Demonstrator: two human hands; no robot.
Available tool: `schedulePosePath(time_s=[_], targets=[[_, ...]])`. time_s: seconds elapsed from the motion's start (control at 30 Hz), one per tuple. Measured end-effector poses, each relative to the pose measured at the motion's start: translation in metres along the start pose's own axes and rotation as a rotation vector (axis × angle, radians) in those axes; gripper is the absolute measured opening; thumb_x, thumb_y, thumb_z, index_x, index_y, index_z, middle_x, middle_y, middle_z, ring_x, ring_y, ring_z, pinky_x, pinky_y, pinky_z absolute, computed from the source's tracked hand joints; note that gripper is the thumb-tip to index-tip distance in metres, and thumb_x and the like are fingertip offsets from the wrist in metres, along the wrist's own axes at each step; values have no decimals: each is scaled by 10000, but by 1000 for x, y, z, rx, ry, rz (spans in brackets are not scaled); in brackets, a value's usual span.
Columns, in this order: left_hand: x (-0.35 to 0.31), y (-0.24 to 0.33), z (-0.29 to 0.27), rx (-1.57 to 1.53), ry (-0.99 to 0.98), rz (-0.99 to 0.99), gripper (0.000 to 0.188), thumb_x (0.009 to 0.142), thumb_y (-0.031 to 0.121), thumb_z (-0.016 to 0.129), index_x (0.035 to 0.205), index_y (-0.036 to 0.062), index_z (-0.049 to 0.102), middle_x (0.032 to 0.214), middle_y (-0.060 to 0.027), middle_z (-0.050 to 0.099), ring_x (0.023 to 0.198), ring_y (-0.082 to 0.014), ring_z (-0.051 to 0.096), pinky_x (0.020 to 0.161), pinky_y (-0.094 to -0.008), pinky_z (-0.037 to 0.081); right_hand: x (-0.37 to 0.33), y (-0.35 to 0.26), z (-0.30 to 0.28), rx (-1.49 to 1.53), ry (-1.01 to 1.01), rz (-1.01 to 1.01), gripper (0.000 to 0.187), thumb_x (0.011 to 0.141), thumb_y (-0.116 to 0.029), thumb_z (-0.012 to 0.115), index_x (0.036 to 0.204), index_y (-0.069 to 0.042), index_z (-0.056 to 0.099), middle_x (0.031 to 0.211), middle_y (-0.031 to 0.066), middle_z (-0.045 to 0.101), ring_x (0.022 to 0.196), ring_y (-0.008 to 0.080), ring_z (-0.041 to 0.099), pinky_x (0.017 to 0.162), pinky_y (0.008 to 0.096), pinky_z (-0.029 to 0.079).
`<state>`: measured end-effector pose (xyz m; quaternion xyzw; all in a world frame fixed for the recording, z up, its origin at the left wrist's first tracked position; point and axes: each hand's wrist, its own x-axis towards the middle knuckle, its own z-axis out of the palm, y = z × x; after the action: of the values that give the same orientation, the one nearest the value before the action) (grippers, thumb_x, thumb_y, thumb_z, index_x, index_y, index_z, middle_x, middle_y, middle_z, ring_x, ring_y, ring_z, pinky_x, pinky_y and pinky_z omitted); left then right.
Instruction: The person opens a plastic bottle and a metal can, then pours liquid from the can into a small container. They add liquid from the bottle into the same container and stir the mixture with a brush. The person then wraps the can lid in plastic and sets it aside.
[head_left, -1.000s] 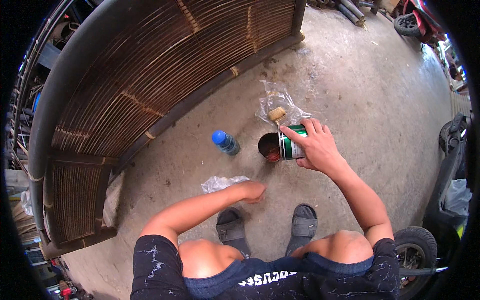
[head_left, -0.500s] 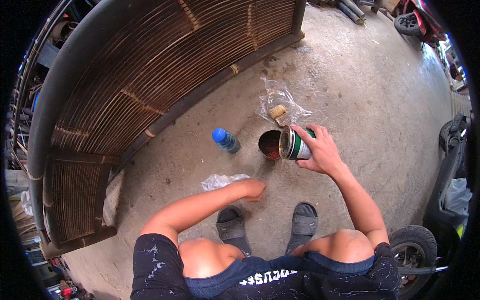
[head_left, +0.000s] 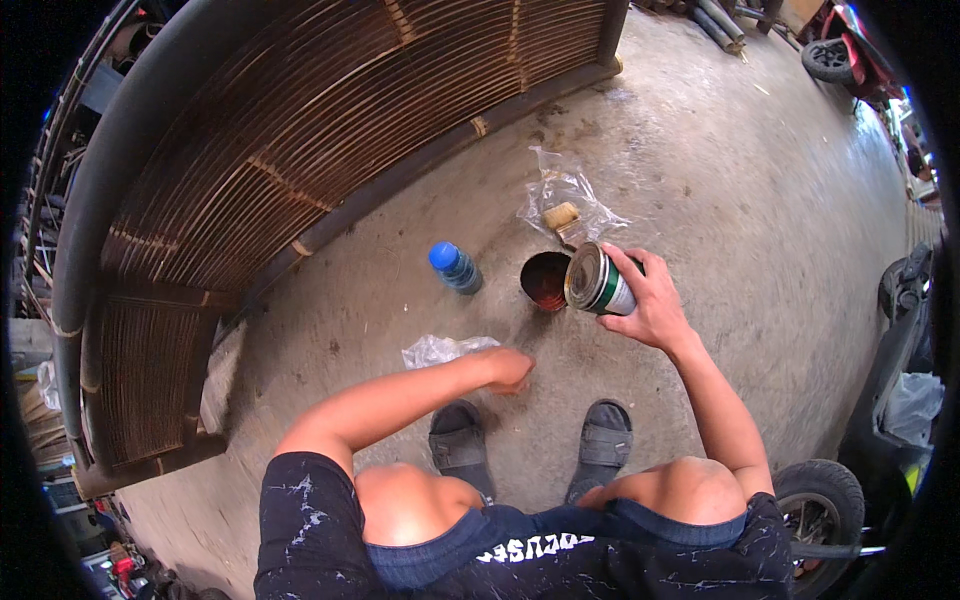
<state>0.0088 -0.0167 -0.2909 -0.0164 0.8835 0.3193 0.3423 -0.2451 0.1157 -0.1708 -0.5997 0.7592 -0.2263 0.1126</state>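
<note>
Upper left of the frame, the slatted bench [head_left: 270, 170] leans in dark and broad. Left of centre there's the plastic [head_left: 440, 350], with the blue-capped bottle [head_left: 456, 268] above it. Now the left hand [head_left: 510, 370], below centre — fingers curled, and whether they grip anything I can't tell. Dead centre, the open tin [head_left: 537, 268], reddish inside; the brush [head_left: 562, 215] lies just above. Right of it, the can [head_left: 605, 282], tilted — clamped in the right hand [head_left: 652, 300], thumb below, fingers over.
</note>
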Motion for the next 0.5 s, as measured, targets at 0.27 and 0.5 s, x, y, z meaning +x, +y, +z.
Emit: schedulePosePath(time_s=[0.27, 0.5], targets=[[16, -14, 13, -13, -35, 5, 313, 911, 306, 662, 1016, 13, 630, 994, -235, 697, 986, -455, 657, 829, -537, 512, 28, -41, -27, -362, -40, -206, 1088, 544, -191, 892, 1512, -387, 437, 1355, 170, 498, 1274, 365, 490, 990, 481, 434], [9, -14, 14, -32, 68, 59, 302, 895, 286, 670, 999, 6, 624, 963, -228, 694, 964, -450, 661, 803, -532, 518, 34, -48, -30, -407, -62, -218, 1096, 535, -194, 898, 1508, -392, 432, 1356, 169, 495, 1285, 358, 486, 993, 483, 431]])
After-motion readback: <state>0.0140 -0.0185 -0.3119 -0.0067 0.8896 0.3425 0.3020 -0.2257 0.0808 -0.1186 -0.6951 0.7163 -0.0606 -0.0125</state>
